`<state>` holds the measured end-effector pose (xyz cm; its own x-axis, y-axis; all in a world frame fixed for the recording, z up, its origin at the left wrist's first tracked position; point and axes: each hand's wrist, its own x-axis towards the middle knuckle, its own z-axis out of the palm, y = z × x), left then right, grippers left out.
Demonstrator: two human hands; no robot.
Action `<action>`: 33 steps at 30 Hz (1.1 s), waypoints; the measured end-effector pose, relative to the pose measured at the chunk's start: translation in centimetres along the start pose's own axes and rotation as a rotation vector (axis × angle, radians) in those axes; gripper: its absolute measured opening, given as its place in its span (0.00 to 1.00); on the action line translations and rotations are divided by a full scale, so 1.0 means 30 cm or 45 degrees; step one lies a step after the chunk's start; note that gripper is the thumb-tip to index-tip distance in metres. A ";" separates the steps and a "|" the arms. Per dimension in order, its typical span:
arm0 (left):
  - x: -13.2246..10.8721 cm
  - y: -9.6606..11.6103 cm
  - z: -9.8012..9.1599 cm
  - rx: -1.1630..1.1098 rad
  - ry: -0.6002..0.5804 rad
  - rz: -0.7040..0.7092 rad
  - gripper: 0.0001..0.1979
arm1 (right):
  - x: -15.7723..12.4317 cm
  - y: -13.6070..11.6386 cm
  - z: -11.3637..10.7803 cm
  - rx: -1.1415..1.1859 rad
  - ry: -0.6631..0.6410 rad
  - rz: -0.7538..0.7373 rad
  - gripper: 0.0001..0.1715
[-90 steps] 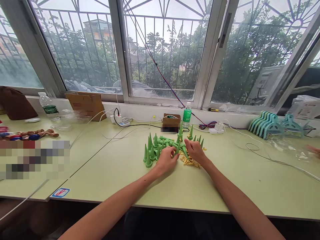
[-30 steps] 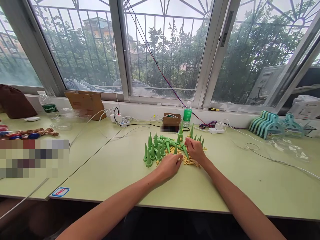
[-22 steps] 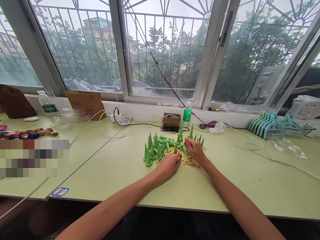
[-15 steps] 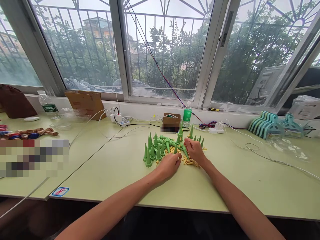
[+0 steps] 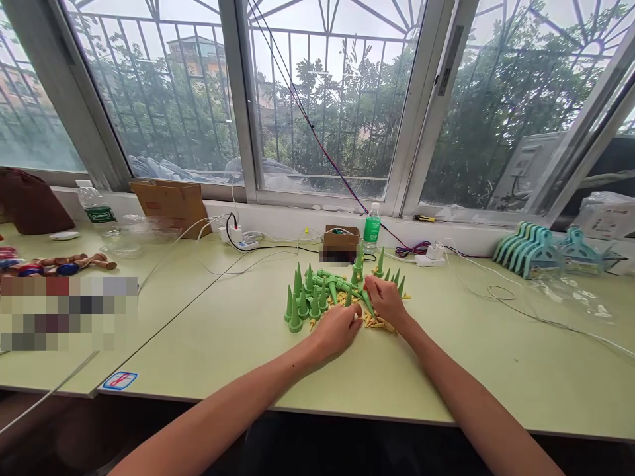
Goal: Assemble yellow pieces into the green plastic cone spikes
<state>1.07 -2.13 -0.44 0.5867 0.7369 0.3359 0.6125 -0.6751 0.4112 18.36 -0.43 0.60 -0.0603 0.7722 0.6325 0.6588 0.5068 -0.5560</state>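
My left hand (image 5: 338, 329) rests low over the table at the near side of a pile, its fingers curled in. Just behind it the tip of a green plastic spike (image 5: 348, 297) points up; whether the hand grips it I cannot tell. My right hand (image 5: 385, 301) is closed, with the fingertips turned inward; what they pinch is hidden. Close by its fingers a green spike (image 5: 368, 302) lies tilted. Small yellow pieces (image 5: 378, 322) are heaped between and under the hands. Several green cone-shaped spikes (image 5: 294, 316) stand upright to the left, and more lie behind.
At the back stand a small cardboard box (image 5: 341, 243) and a green-labelled bottle (image 5: 371, 228). White cables run along the wall to a power strip (image 5: 429, 260). Turquoise plastic items (image 5: 528, 250) stand at the right. Wooden toys (image 5: 67, 266) lie at the left.
The fingers of my left hand have shifted slightly at the tips. My right hand and the pile look almost the same.
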 end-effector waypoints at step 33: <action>0.015 -0.020 -0.009 -0.429 0.597 0.072 0.08 | -0.033 -0.098 0.008 0.098 -0.032 -0.249 0.20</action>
<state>0.82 -1.38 -0.32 0.2695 0.6888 0.6730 0.3397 -0.7219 0.6028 16.30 -2.59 1.46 -0.2008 0.6650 0.7193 0.5735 0.6751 -0.4641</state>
